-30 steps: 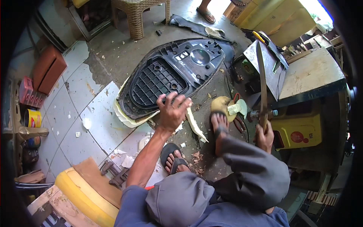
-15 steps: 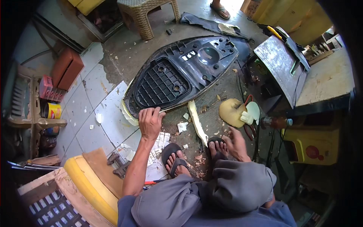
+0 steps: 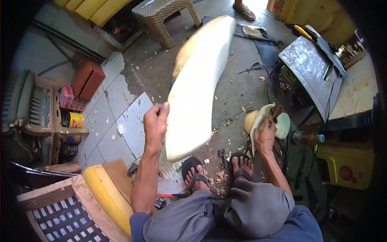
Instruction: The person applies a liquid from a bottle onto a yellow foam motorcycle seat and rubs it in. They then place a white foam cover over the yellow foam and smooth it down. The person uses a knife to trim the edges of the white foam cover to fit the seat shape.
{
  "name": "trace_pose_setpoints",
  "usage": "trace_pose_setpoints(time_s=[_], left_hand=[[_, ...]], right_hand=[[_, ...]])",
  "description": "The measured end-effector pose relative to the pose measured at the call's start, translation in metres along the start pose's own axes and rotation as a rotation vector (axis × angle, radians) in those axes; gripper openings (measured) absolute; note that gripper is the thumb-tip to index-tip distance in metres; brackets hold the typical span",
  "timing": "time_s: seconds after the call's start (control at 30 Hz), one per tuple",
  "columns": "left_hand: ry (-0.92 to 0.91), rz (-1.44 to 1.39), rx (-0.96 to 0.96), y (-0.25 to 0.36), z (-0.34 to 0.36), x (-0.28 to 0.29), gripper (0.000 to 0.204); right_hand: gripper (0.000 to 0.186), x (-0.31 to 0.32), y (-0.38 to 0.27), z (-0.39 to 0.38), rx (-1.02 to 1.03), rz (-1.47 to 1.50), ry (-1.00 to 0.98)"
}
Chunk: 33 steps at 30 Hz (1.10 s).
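Note:
A motorcycle seat (image 3: 197,92) stands tipped up in front of me, its cream foam side facing me and its far end blurred. My left hand (image 3: 156,127) is closed on the seat's left edge, thumb uppermost. To the right, my right hand (image 3: 265,135) is closed around a long pale foam strip (image 3: 253,135), which hangs curved beside my right foot. Just behind the strip, a rounded yellowish foam piece (image 3: 249,121) and a pale green disc (image 3: 283,126) lie on the floor by red-handled pliers or scissors (image 3: 277,111).
Foam crumbs and scraps litter the floor around my sandals. A wicker-pattern stool (image 3: 165,20) stands behind the seat. At the right are a tilted metal-topped board (image 3: 308,72), a bottle (image 3: 308,137) and a yellow box (image 3: 346,161). A wooden frame with woven straps (image 3: 68,218) sits at lower left.
The seat has gone from lying base-up on the floor to being tipped up with its foam toward me. My right hand has moved right and taken hold of the foam strip.

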<state>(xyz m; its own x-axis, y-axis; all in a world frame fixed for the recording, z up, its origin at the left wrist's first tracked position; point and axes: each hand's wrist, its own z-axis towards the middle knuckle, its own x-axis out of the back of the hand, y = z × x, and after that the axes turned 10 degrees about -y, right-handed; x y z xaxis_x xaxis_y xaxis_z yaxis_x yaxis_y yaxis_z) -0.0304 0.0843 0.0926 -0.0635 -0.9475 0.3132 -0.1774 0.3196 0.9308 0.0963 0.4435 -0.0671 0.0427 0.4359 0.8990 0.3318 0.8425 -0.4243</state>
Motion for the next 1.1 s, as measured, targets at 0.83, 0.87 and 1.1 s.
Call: trace_pose_setpoints(time_s=[0.83,0.87,1.1], left_hand=[[-0.560,-0.926,0.230,-0.190,-0.188,-0.058,0.085],[-0.609,-0.902,0.217,-0.196,-0.180,-0.058,0.088],[-0.684,0.105,0.381,-0.220,-0.080,-0.078,0.061]], right_hand=[[0.061,-0.003,-0.089,0.008,0.212,0.431,-0.578],[0.058,-0.001,-0.087,0.012,0.150,0.358,-0.535],[0.046,0.021,-0.006,0.021,-0.022,-0.305,-0.102]])
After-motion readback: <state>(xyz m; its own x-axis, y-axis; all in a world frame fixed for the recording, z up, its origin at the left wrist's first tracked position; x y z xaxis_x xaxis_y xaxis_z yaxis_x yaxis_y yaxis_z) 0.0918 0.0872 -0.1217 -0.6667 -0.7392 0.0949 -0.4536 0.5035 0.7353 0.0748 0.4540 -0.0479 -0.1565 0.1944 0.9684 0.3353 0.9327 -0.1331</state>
